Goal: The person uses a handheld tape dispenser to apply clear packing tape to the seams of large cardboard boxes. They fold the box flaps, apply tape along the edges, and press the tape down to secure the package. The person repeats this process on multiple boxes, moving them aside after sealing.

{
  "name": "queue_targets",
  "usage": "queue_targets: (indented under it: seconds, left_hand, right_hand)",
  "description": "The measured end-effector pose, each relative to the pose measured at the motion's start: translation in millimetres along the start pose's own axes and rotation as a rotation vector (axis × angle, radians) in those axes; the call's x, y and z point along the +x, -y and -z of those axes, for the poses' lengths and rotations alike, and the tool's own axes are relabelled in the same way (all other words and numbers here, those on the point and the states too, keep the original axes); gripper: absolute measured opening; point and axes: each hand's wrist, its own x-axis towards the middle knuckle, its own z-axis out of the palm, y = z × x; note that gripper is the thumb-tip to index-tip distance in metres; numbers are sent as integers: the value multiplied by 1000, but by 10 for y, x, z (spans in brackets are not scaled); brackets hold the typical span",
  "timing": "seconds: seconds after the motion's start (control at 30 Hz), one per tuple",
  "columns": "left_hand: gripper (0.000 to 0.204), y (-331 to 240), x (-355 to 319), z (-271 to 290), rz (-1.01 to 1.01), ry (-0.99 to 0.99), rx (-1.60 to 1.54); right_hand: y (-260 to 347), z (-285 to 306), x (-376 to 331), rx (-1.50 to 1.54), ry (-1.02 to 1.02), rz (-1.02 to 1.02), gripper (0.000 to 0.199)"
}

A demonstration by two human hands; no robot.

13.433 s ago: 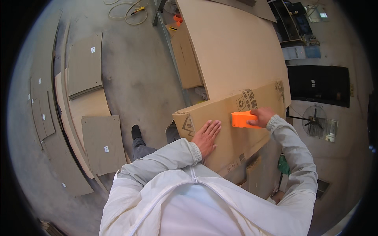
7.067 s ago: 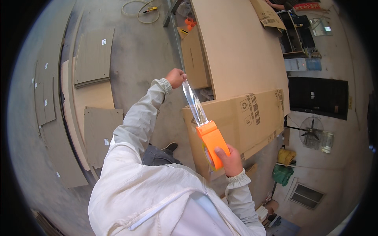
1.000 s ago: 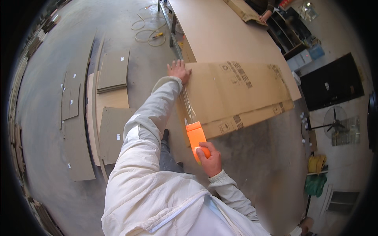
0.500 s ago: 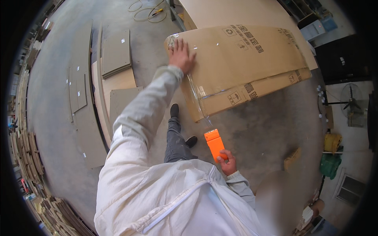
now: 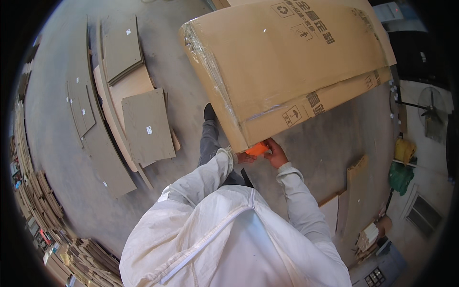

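Grey concrete floor (image 5: 306,158), workshop setting, with wall gear toward 3 o'clock. Right hand (image 5: 276,154) just right of centre, forearm rising from 5 o'clock, wrist bent inward; fingers and thumb clamped on the orange tape gun (image 5: 258,149). Left hand (image 5: 245,158) at the gun's 9 o'clock end, arm coming up from 7 o'clock, fingers pointing toward 3 o'clock; cannot tell whether it grips anything, since it is partly hidden. Both hands are close together near the carton's lowest corner.

Carton (image 5: 291,57) large, brown, at 1 o'clock, tilted in view, dark print on its faces. Clear tape (image 5: 210,67) runs wrinkled along its left end. Tape gun sits just below that end's lower corner; contact with the carton unclear.

Shoe (image 5: 209,112) on the floor at 11 o'clock from the hands. Grey-brown panels (image 5: 149,126) lie on the floor at 9 to 10 o'clock, some stacked, small white labels on them. Wood strips (image 5: 91,258) piled at 8 o'clock. Fan (image 5: 431,111) at 3 o'clock; yellow bag (image 5: 405,150) and green bag (image 5: 400,178) below it. Grille (image 5: 423,215) at 4 o'clock.
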Motion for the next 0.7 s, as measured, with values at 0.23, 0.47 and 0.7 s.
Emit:
queue_targets:
  seconds: [0.23, 0.47, 0.7]
  left_hand:
    - [37, 154, -71, -64, 1, 341, 100]
    - [31, -1135, 226, 367, -29, -102, 295]
    - [26, -4519, 311, 671, -598, -578, 571]
  right_hand:
    - [-362, 11, -23, 104, 9, -260, 49]
    - [-695, 246, -142, 322, -581, -266, 48]
    - [339, 740, -627, 319, -970, -458, 24]
